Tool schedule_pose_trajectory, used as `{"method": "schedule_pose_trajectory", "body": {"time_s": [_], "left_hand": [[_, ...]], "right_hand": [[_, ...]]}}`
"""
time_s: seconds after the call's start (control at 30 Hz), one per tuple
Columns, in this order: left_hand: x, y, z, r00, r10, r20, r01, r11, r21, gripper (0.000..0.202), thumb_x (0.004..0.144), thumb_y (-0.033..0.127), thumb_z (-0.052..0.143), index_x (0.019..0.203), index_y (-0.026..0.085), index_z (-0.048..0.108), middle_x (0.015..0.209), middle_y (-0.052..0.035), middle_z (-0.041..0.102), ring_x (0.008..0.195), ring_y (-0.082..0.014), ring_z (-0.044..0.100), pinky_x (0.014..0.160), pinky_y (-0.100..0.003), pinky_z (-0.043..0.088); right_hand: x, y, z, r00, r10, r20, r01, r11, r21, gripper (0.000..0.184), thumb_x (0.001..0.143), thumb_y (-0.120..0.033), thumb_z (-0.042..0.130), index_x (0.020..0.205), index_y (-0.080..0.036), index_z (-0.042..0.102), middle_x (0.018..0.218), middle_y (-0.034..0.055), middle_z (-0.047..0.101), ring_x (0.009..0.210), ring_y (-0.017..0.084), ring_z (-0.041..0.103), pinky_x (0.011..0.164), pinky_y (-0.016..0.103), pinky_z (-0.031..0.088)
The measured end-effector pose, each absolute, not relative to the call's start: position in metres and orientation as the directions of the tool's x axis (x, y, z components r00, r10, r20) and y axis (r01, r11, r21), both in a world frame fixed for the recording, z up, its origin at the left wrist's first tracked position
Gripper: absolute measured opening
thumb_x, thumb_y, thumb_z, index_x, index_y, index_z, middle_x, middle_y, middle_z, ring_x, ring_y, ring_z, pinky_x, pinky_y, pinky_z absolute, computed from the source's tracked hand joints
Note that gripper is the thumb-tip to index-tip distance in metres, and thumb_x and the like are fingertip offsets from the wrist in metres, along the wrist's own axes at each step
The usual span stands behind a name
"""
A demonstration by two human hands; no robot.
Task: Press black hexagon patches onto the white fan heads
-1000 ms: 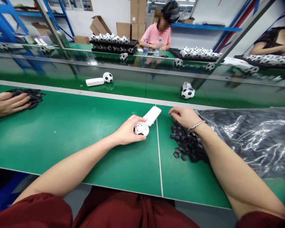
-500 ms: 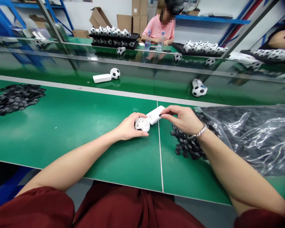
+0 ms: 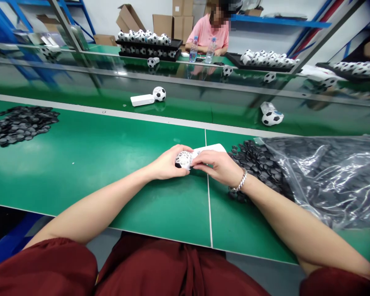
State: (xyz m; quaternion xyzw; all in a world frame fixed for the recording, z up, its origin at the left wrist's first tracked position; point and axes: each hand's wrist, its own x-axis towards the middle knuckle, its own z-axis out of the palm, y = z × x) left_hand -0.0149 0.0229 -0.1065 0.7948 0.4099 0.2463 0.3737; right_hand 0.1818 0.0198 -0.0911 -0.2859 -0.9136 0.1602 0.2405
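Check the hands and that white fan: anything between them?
Nothing visible. The left hand cups the round head of the white fan, and the right hand has its fingertips on that head too. The pile of black pieces lies off to the right.

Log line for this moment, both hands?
left hand: grips white fan head | right hand: fingertips on fan head | black pieces: beside right wrist

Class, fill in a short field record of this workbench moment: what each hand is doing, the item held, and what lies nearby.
Left hand: left hand cups the round white grille head of the white handheld fan
Right hand: right hand pinches at the same head with its fingers
Right of hands: pile of small black hexagonal pieces spilling from a clear plastic bag
Far left: second black pile
Surface: green table
Beyond: football-patterned fan on the conveyor
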Motion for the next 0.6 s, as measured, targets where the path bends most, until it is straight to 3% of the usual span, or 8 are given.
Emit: {"method": "schedule_pose_trajectory", "body": {"time_s": [0.17,0.6], "left_hand": [[-0.0117,0.0206,-0.1075,0.515,0.848,0.123,0.462,-0.396,0.794,0.053,0.064,0.033,0.068,0.11,0.016,0.049,0.113,-0.0076,0.053,0.101,-0.0224,0.051,0.089,-0.037,0.04],[-0.0084,0.0173,-0.109,0.484,0.862,0.152,0.481,-0.407,0.776,0.046,0.064,0.024,0.063,0.108,0.018,0.05,0.109,-0.0054,0.053,0.099,-0.0205,0.052,0.088,-0.034,0.041]], "right_hand": [[0.1787,0.0192,-0.0947,-0.689,0.588,0.424,0.427,0.801,-0.419,0.007,0.081,-0.017,0.055,0.083,-0.016,0.062,0.081,0.0046,0.067,0.077,0.015,0.06,0.072,0.029,0.047],[0.1774,0.0242,-0.1019,-0.658,0.605,0.448,0.411,0.787,-0.46,0.006,0.079,-0.022,0.058,0.077,-0.017,0.058,0.071,0.0015,0.063,0.066,0.013,0.056,0.065,0.026,0.043]]}}
